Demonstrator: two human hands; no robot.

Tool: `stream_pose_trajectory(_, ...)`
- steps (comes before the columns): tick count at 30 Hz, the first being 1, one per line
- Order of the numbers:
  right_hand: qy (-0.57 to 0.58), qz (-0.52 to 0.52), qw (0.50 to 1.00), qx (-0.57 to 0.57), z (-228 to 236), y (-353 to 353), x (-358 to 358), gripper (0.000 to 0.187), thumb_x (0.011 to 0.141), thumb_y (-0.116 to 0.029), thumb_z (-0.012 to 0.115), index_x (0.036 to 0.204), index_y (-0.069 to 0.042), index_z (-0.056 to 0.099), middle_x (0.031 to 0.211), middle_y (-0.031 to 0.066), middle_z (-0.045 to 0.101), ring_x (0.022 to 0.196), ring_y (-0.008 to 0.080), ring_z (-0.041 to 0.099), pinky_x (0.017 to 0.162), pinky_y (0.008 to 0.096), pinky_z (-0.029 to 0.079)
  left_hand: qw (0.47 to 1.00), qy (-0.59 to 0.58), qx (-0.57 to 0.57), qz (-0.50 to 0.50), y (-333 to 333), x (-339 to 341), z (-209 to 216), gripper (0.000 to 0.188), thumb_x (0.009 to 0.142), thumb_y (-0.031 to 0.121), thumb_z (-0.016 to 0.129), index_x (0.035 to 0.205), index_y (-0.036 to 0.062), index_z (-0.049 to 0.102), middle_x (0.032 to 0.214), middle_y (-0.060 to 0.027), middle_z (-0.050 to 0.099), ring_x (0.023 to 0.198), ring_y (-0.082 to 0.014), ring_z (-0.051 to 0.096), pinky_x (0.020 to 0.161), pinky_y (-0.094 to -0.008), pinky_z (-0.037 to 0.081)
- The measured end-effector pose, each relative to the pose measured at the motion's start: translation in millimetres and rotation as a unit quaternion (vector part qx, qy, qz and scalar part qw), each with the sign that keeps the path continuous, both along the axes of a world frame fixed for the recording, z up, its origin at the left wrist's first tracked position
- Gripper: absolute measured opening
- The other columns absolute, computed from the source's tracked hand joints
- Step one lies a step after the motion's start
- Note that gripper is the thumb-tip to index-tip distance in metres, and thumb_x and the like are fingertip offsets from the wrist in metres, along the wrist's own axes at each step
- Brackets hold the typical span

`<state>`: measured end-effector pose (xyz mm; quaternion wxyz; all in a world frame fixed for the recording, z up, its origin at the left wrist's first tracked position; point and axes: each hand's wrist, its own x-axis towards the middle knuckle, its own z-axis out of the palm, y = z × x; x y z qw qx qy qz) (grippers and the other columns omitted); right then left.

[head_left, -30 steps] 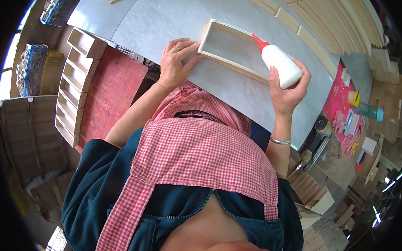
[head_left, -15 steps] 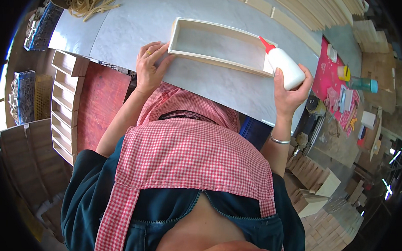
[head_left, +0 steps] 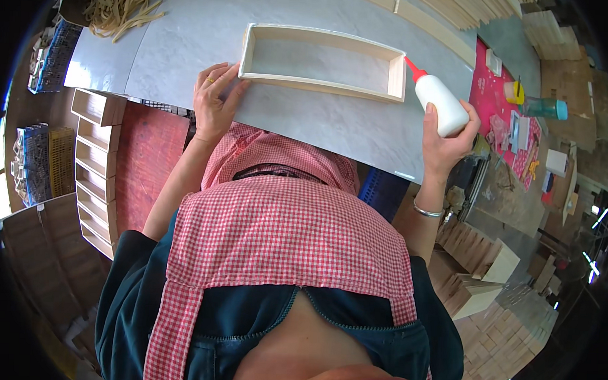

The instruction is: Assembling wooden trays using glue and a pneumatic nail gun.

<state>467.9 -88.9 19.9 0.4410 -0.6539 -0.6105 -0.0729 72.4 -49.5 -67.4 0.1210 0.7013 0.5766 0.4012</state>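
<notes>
A long, shallow rectangular wooden frame lies on the grey marbled tabletop, and the table surface shows through its middle. At its near left corner my left hand holds on, fingertips at the end wall and thumb by the near wall. My right hand is closed around a white squeeze bottle with a red pointed nozzle. The bottle is tilted, its tip at the frame's far right corner. Whether the tip touches the wood I cannot tell. A whitish line runs along the frame's upper edge.
Thin wooden strips lie along the table's far side, with a heap of tan bands at far left. Finished-looking wooden boxes stand in a column by a red board. A teal-lidded bottle is at right.
The bottle's nozzle tip has moved from above the right end of the frame to its far right corner. My left hand stays at the left corner; the whole view has shifted slightly.
</notes>
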Motion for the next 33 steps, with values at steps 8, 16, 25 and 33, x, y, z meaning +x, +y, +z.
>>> stream_pose_trajectory(8, 0.031, -0.014, 0.999, -0.042, 10, -50, -12, 0.056, 0.078, -0.018, 0.082, 0.122, -0.002, 0.053, 0.107, 0.0160, 0.063, 0.083, 0.0282, 0.063, 0.068, 0.0385, 0.054, 1.000, 0.008, 0.000, 0.002, 3, 0, -1, 0.036, 0.086, 0.020, 0.077, 0.120, 0.0131, 0.074, 0.113, -0.0041, 0.071, 0.116, -0.0238, 0.057, 0.100, -0.0385, 0.046)
stream_pose_trajectory(16, 0.143, 0.038, 0.985, -0.084, 11, -70, -54, 0.055, 0.080, -0.014, 0.078, 0.126, -0.002, 0.050, 0.115, 0.0167, 0.058, 0.090, 0.0306, 0.063, 0.073, 0.0409, 0.056, 1.000, 0.022, 0.020, 0.005, 3, -3, -2, 0.033, 0.087, 0.023, 0.077, 0.119, 0.0151, 0.076, 0.113, -0.0043, 0.072, 0.116, -0.0224, 0.058, 0.097, -0.0371, 0.044)
stream_pose_trajectory(25, 0.254, 0.247, 0.929, -0.109, -4, -20, -162, 0.054, 0.080, -0.017, 0.078, 0.124, -0.004, 0.049, 0.115, 0.0162, 0.058, 0.092, 0.0292, 0.064, 0.070, 0.0367, 0.057, 0.999, 0.042, 0.017, 0.009, 2, -1, -2, 0.034, 0.087, 0.028, 0.076, 0.119, 0.0176, 0.076, 0.113, -0.0021, 0.073, 0.114, -0.0202, 0.059, 0.096, -0.0360, 0.041)
stream_pose_trajectory(33, 0.207, 0.255, 0.935, -0.130, -1, -17, -169, 0.052, 0.082, -0.018, 0.078, 0.124, -0.005, 0.050, 0.115, 0.0161, 0.058, 0.099, 0.0310, 0.062, 0.078, 0.0406, 0.057, 0.999, 0.027, 0.024, 0.009, 1, -3, -3, 0.033, 0.087, 0.030, 0.075, 0.118, 0.0178, 0.076, 0.114, -0.0016, 0.073, 0.113, -0.0196, 0.059, 0.095, -0.0365, 0.041)
